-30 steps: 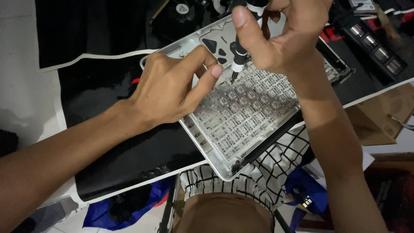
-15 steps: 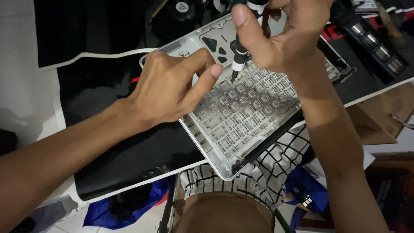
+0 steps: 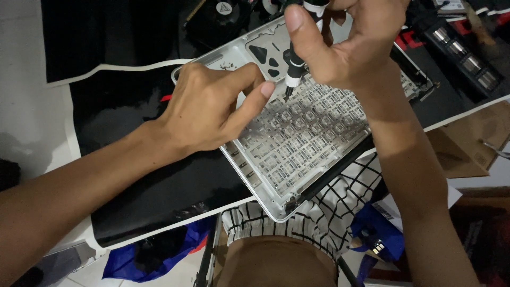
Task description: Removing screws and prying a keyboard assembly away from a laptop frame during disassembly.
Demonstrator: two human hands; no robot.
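Two hands work over the silver, grid-patterned laptop keyboard shell, which overhangs the near edge of the black desk mat. My left hand presses flat on its left side, gripping nothing. My right hand pinches the slim black-and-white screwdriver, tip on the grid. Farther off lies a black cooling fan.

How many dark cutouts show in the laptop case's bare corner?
3 dark cutouts cluster on the silver laptop case, just left of the screwdriver in the right hand; more may hide beneath that hand.
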